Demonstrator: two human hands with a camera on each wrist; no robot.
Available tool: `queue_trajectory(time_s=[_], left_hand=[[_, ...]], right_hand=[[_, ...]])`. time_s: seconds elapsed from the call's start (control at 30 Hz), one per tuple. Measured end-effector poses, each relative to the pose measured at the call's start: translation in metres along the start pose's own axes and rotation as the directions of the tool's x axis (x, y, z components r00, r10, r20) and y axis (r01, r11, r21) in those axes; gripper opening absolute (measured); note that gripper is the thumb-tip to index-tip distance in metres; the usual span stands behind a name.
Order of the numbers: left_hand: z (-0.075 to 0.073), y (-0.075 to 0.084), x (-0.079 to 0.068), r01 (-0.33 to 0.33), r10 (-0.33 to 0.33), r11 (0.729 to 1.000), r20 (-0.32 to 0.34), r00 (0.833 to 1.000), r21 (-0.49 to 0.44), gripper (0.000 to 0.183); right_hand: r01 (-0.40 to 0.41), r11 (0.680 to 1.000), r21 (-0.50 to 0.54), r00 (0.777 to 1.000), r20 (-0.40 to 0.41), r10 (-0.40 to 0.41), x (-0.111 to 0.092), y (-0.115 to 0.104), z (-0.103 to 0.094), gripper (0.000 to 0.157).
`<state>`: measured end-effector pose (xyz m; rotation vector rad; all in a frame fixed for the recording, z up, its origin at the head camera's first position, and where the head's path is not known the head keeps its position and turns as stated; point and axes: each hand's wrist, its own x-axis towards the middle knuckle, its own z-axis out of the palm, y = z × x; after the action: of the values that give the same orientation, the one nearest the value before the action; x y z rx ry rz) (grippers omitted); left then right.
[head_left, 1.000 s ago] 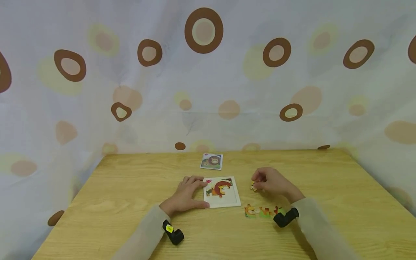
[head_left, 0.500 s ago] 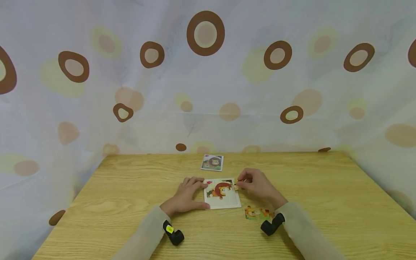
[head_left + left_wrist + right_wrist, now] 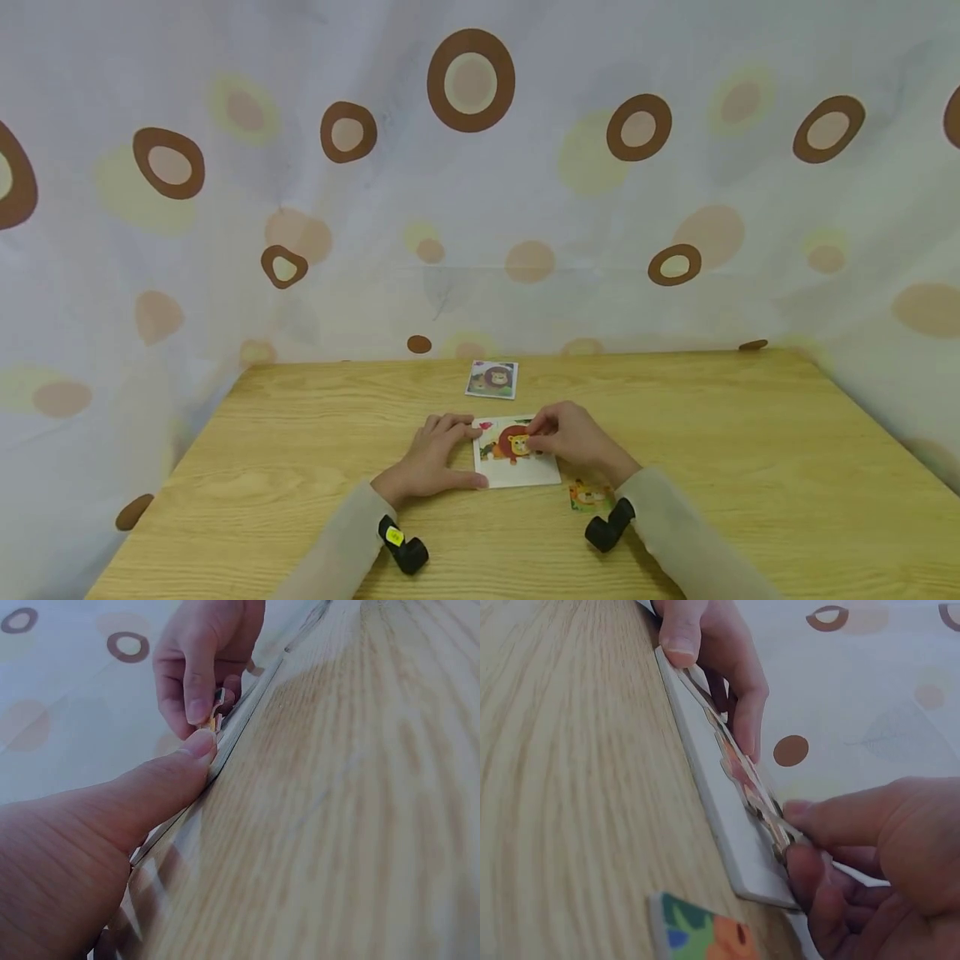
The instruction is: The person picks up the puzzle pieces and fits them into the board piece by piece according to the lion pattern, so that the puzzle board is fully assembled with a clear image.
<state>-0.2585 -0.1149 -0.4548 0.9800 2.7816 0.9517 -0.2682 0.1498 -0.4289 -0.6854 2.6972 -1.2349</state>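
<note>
A square white puzzle board [image 3: 521,479] lies on the table, its upper part filled with a lion picture and its lower part bare white. My left hand [image 3: 435,454] rests at the board's left side, the thumb at the near corner and the fingers spread along the far part. With thumb and fingers my right hand [image 3: 577,437] pinches a small puzzle piece [image 3: 217,718] over the board's right part, beside the lion's face. In the right wrist view the piece looks tilted; its picture is mostly hidden by the fingers.
Loose puzzle pieces [image 3: 588,496] lie on the wooden table [image 3: 315,433] near the board's right corner, partly hidden by the right wrist. Behind the board lies a lion picture card [image 3: 492,379]. A patterned curtain [image 3: 480,208] stands along the back edge.
My right hand has moved left with the puzzle piece, from the table beside the board to over the board's right part. The left hand has stayed at the board's left side.
</note>
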Motion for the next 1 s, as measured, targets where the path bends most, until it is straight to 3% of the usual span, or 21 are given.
queue_trajectory(time_s=[0.27,0.4,0.63,1.0], left_hand=[[-0.003,0.0,-0.001,0.008,-0.008,1.0,0.006,1.0,-0.004,0.066],[-0.002,0.0,-0.001,0.006,-0.006,1.0,0.011,1.0,0.0,0.066],[-0.004,0.001,-0.001,0.008,-0.008,1.0,0.008,1.0,0.005,0.067],[-0.005,0.003,0.001,0.02,-0.02,1.0,0.017,1.0,-0.001,0.066]], right_hand=[[-0.118,0.99,-0.076,0.992,-0.046,0.115,0.002,-0.013,0.005,0.005],[-0.116,0.984,-0.133,0.993,-0.047,0.11,0.005,-0.015,0.004,0.005],[-0.131,0.981,-0.141,0.991,-0.046,0.125,0.006,-0.018,0.001,0.005],[-0.201,0.954,-0.22,0.976,-0.126,0.177,0.004,-0.029,0.01,0.008]])
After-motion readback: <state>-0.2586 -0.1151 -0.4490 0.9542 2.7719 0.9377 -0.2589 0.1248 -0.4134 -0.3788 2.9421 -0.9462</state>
